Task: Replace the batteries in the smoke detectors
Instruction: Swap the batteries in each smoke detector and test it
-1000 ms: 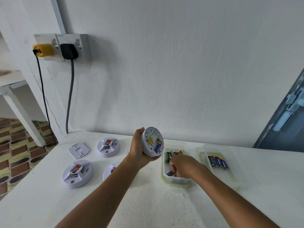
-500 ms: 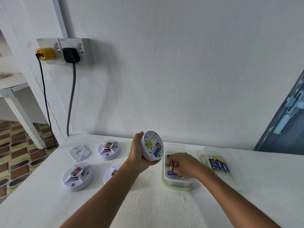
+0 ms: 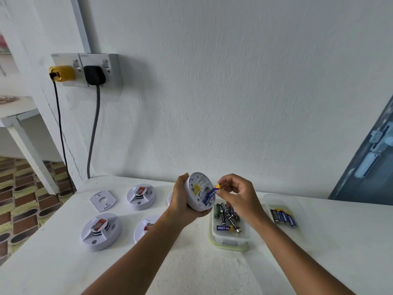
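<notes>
My left hand [image 3: 181, 201] grips a round white smoke detector [image 3: 196, 189], held above the table with its back side facing me. My right hand [image 3: 236, 193] pinches the yellow end of a blue battery [image 3: 210, 194] that lies slanted in the detector's back. Under my right hand stands a clear tub [image 3: 228, 241] with several loose batteries. A second clear tray [image 3: 297, 206] to the right holds several blue batteries [image 3: 284, 217]. Three more detectors rest on the table: [image 3: 141, 196], [image 3: 101, 231], and one partly hidden by my left forearm [image 3: 144, 227].
A white mounting plate [image 3: 103, 200] lies at the table's back left. The white table [image 3: 202, 269] stands against the wall, its left edge dropping to a patterned floor. A wall socket carries a yellow plug [image 3: 62, 73] and a black plug [image 3: 94, 75] with hanging cables. A blue door [image 3: 365, 162] is at right.
My right hand left the battery tub and rose to the back of the detector, now pinching the blue battery there. My left hand kept holding the detector.
</notes>
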`<state>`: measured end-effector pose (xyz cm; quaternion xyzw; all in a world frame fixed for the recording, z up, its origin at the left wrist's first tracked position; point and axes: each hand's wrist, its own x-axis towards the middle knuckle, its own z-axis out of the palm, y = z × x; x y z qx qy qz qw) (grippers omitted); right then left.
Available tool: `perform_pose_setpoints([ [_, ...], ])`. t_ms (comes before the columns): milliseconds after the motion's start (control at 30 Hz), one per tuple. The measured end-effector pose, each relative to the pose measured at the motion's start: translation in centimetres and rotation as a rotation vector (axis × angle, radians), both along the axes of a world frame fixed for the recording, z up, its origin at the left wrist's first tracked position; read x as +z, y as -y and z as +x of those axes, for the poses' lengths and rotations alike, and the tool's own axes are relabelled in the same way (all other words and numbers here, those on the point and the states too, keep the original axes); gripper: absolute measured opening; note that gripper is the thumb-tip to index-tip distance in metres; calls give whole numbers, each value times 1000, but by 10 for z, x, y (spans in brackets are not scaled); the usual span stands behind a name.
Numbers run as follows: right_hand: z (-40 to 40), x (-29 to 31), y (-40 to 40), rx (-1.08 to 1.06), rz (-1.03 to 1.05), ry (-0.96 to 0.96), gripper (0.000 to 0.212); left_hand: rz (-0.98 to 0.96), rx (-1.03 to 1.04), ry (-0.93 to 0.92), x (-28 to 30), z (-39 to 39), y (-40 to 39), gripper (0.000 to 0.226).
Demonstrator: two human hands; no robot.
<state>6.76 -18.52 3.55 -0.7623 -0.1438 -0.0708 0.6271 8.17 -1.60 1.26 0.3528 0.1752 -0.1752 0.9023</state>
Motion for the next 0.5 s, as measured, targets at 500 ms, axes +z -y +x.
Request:
perform_pose_setpoints([
  [500, -7, -17, -25, -69, -136, 26, 38, -40, -3, -16, 8, -3, -5, 65],
])
